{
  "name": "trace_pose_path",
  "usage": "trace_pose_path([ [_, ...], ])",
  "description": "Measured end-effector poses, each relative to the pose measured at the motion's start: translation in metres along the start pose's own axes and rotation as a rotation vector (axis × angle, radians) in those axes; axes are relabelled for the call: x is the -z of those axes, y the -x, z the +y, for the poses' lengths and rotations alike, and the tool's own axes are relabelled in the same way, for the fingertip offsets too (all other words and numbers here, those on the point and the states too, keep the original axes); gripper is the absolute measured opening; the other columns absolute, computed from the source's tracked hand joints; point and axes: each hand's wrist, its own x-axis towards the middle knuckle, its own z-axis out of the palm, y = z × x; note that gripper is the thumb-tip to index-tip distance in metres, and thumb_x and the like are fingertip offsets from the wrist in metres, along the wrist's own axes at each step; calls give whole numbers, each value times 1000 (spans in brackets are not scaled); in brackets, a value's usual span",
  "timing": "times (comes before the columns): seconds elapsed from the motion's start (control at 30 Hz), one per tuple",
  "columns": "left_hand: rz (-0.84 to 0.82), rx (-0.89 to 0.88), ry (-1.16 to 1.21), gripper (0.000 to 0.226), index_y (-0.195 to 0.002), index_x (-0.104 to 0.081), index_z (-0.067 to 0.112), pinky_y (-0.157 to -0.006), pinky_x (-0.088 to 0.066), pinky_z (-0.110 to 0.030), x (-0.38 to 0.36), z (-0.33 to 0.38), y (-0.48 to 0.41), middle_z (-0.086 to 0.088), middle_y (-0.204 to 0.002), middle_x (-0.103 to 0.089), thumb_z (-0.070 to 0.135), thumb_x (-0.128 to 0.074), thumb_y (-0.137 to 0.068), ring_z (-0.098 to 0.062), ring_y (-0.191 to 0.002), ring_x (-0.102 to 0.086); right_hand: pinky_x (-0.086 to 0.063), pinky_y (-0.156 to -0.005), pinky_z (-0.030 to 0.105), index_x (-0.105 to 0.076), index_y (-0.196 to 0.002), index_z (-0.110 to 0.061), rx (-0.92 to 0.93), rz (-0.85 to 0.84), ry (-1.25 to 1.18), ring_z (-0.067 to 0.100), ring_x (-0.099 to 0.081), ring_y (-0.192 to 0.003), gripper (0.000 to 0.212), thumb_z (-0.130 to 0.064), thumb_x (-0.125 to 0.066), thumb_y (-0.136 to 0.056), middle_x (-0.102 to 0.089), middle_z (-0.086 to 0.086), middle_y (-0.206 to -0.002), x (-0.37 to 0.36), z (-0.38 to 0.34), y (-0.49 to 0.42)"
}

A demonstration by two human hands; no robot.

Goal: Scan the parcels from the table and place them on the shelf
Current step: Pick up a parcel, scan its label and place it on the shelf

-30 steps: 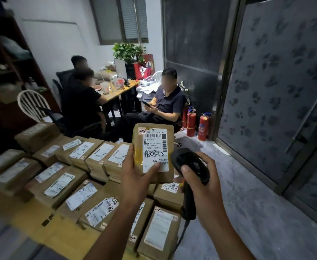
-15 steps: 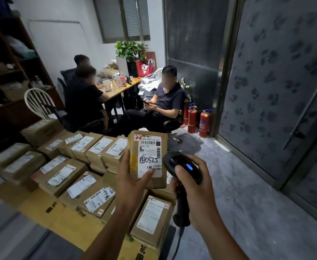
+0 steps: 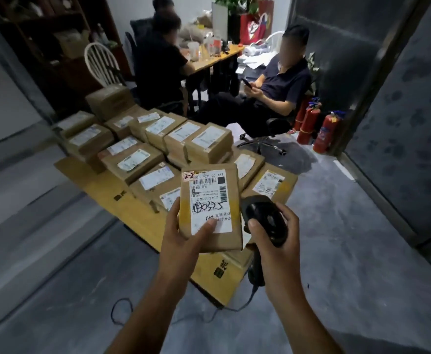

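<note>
My left hand (image 3: 183,232) grips a brown cardboard parcel (image 3: 210,198) from below, thumb on its white label, which bears "2-2" and handwritten digits. Just right of it, my right hand (image 3: 276,245) holds a black barcode scanner (image 3: 264,217) by the handle, its head beside the parcel's right edge. The scanner's cable trails down to the floor. Behind the held parcel, several labelled brown parcels (image 3: 208,144) lie in rows on flattened yellow-brown cardboard (image 3: 112,186).
Two people sit at a wooden desk (image 3: 217,57) behind the parcels; a third sits on an office chair with a phone. Red fire extinguishers (image 3: 324,131) stand by the dark wall at right. A dark wooden shelf (image 3: 43,39) and a white chair (image 3: 102,63) are at back left.
The view has tilted down and pulled back from the pile. The held parcel and scanner sit lower in view, and the scanner's blue light seen half a second ago no longer shows.
</note>
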Motion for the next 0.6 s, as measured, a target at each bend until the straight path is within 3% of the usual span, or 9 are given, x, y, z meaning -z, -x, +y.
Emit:
trace_pose_path([
  [0.13,71,49,84,77,-151,-43,35,-94,-60,-43,57,-6,27,6,-126,-73,25,-80,-85,-18,-115,-71,-60,-76,19,-54,-136,-42,-10,-78,29,-5,-66,-111,56,-27,-81,-89,-60,-17,-133,-41,15,30],
  [0.23,129,21,108,72,-151,-42,31,-86,-63,-34,108,-2,44,6,-126,-73,19,-76,-89,-18,-114,-72,-59,-76,18,-52,-139,-41,12,-188,56,-9,-66,-107,63,-36,-86,-86,-59,-16,-133,-84,17,54],
  [0.37,234,-11,130,68,-148,-46,33,-83,-63,-33,188,11,68,6,-125,-73,22,-77,-89,-18,-112,-72,-62,-85,25,-53,-136,-45,51,-321,74,-2,-66,-115,71,-54,-82,-73,-63,-22,-129,-152,16,101],
  [0.43,298,-12,139,74,-149,-43,33,-85,-64,-35,230,17,84,5,-128,-71,26,-80,-85,-15,-112,-72,-60,-87,23,-52,-137,-41,74,-370,62,-5,-65,-114,68,-47,-82,-76,-64,-32,-120,-186,17,131],
  [0.6,428,-80,107,84,-147,-41,34,-75,-60,-19,334,26,128,12,-128,-67,37,-86,-76,-1,-109,-70,-56,-80,14,-52,-139,-34,158,-494,61,-9,-66,-107,65,-38,-78,-79,-65,-32,-117,-267,19,205],
])
